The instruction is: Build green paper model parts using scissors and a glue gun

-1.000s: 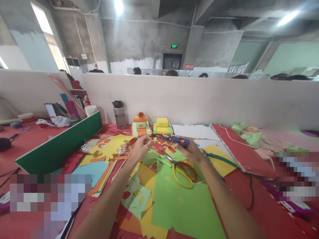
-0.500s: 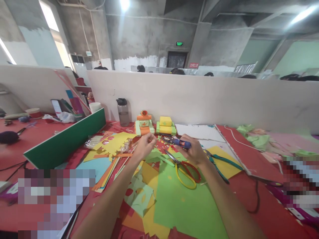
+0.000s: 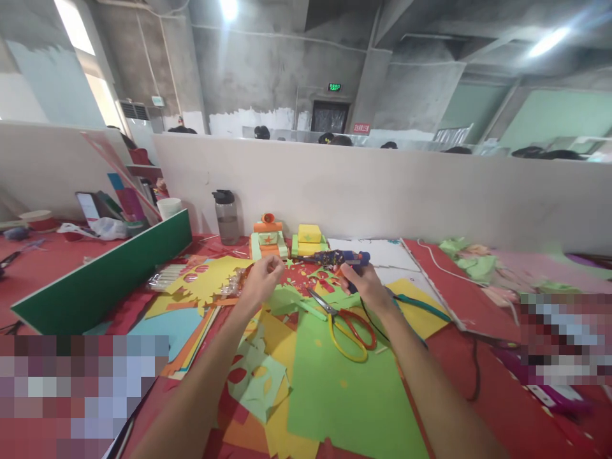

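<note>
In my right hand (image 3: 367,285) is a dark blue hot glue gun (image 3: 342,257), its nozzle pointing left. Fingertips of my left hand (image 3: 262,280) are pinched together; whatever they hold, if anything, is too small to make out. Behind the hands stand an orange and pale green paper model (image 3: 268,237) with a star on its front and a yellow and green paper model (image 3: 309,241). Scissors (image 3: 348,328) with one yellow and one red handle lie on a green paper sheet (image 3: 351,401), nearer me than the glue gun.
Yellow paper (image 3: 201,275) with cut stars lies left, beside a bag of glue sticks (image 3: 167,278). Cut pale green scraps (image 3: 258,376) lie in front. Teal-handled pliers (image 3: 423,305) rest at right. A water bottle (image 3: 225,217) and green divider (image 3: 109,268) stand at the back left.
My right hand has turned the glue gun so its body shows side-on, with the nozzle toward the left hand. My left hand stays pinched. The whole view has shifted slightly.
</note>
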Demonstrator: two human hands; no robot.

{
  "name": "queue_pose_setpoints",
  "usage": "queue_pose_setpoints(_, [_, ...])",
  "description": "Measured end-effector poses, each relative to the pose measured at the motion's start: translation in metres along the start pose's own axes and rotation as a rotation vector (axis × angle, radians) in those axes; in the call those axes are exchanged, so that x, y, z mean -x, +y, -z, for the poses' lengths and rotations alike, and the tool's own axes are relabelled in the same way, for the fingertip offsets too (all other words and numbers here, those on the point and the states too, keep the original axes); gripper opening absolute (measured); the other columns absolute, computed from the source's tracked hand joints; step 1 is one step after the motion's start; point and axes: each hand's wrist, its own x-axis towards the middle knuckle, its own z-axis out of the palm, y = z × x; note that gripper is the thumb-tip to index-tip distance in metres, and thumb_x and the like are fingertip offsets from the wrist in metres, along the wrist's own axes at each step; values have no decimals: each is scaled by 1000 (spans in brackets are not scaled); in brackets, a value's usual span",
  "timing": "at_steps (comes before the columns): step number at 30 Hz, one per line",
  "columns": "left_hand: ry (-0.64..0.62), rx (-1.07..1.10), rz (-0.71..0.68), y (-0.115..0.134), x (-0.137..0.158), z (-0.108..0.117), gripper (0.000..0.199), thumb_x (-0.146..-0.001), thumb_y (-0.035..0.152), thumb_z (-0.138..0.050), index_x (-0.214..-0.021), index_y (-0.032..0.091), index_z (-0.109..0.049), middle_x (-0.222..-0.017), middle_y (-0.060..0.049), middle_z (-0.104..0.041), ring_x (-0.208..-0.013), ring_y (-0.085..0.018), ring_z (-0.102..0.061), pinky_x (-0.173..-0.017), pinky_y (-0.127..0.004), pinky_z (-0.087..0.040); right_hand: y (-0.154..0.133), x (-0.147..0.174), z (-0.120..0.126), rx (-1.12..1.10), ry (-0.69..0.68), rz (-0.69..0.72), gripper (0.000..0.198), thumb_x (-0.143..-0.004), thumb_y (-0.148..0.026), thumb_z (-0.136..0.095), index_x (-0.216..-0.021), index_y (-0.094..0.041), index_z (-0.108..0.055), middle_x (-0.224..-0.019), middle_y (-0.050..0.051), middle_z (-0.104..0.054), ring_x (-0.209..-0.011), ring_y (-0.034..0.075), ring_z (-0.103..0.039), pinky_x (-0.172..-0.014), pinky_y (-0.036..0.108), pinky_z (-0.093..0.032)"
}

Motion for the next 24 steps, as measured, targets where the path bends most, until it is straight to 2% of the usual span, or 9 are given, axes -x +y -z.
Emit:
queue_pose_setpoints(2, [29, 18, -15, 2, -2, 4, 16, -84, 33, -52, -78, 18, -53, -69, 3, -52, -62, -12, -50, -60, -24, -39, 5, -2, 7, -27, -4, -61, 33, -87, -51, -65, -77, -22, -56, -57, -3, -48, -49, 14, -46, -50, 29, -40])
queue_pose_setpoints(4, [31, 13, -63, 6, -2, 8, 17, -86, 34, -52, -79, 18, -54, -73, 1, -54, -66, -13, -52, -63, -25, -42, 8, -4, 14, 58, -15, -126, 35, -86, -51, -67, -72, -21, -55, -55, -3, -49, -50, 14, -47, -51, 28, -40])
queue_pose_setpoints(7, [-44, -64, -216, 15, 3, 7, 17, -89, 33, -51, -81, 18, -57, -89, -4, -62, -84, -18, -59, -79, -29, -47, 8, -4, 17, 220, -76, -196, 39, -86, -55, -65, -73, -20, -55, -55, -3, -52, -50, 14, -49, -50, 27, -40])
queue_pose_setpoints(10, [-185, -164, -341, 26, 12, 1, 14, -89, 29, -53, -85, 19, -62, -116, -9, -63, -111, -23, -59, -99, -37, -43, 4, -2, 8, 343, -163, -119, 36, -87, -54, -64, -84, -19, -61, -64, -1, -58, -54, 15, -52, -52, 26, -39])
queue_pose_setpoints(13, [-313, -228, -378, 32, 19, -7, 12, -88, 26, -54, -86, 21, -65, -132, -11, -59, -126, -28, -52, -107, -41, -39, -4, 0, -7, 436, -210, 6, 31, -88, -48, -64, -90, -18, -67, -80, 3, -67, -68, 18, -58, -62, 27, -42])
queue_pose_setpoints(17, [-370, -273, -452, 31, 22, -13, 12, -87, 24, -55, -88, 22, -67, -130, -10, -61, -124, -27, -53, -107, -40, -39, -9, 1, -17, 471, -255, 118, 19, -88, -36, -64, -93, -18, -67, -89, 4, -68, -77, 19, -59, -69, 28, -44])
queue_pose_setpoints(21, [-377, -331, -532, 28, 23, -13, 15, -86, 17, -54, -90, 22, -68, -119, -9, -64, -116, -24, -57, -103, -36, -42, -8, 1, -19, 522, -257, 140, 11, -84, -28, -65, -86, -18, -63, -82, 2, -64, -73, 17, -56, -67, 27, -42])
queue_pose_setpoints(24, [-380, -370, -560, 27, 23, -13, 18, -84, 15, -54, -92, 23, -68, -121, -9, -63, -117, -25, -56, -102, -37, -42, -7, 1, -23, 504, -263, 148, 10, -84, -26, -65, -89, -18, -63, -86, 3, -65, -75, 17, -57, -68, 27, -43])
